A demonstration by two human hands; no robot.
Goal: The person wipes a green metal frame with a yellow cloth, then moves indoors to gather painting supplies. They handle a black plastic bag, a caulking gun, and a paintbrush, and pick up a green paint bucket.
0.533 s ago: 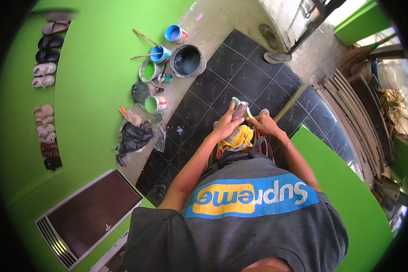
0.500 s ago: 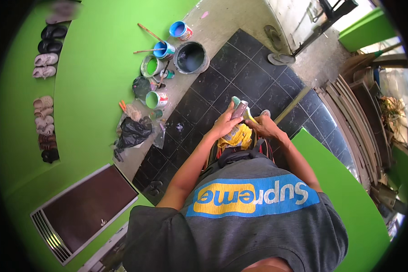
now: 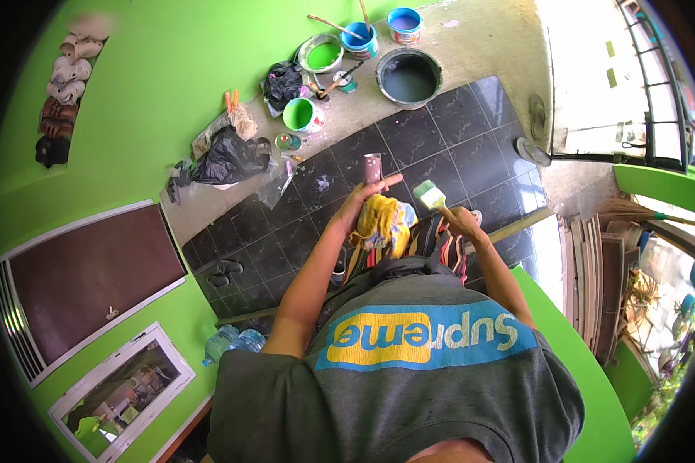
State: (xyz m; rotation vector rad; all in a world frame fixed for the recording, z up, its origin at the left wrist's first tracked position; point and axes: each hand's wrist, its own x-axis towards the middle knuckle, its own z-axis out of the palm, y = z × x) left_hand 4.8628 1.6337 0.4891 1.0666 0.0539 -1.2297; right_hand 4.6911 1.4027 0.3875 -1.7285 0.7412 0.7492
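Observation:
My left hand (image 3: 352, 207) is closed round a bunched yellow rag (image 3: 384, 222) with grey-white patches, in front of my waist. From the same grip a short mauve-brown, tube-like piece (image 3: 373, 167) points away from me; its exact kind is unclear. My right hand (image 3: 463, 224) grips the yellow handle of a paintbrush (image 3: 430, 195). The brush's pale bristles carry green paint, and its head points up and left, a little apart from the rag.
Beyond the dark floor tiles (image 3: 409, 139) stand a large black bucket (image 3: 435, 86), an open green paint bucket (image 3: 316, 116) and several other paint containers. A black plastic bag (image 3: 232, 158) lies by the green wall. Stacked boards (image 3: 587, 270) lean at the right.
My hands have moved apart. The paintbrush is now clear of the rag on the right, while the rag and the mauve-brown piece have shifted left. The view has turned.

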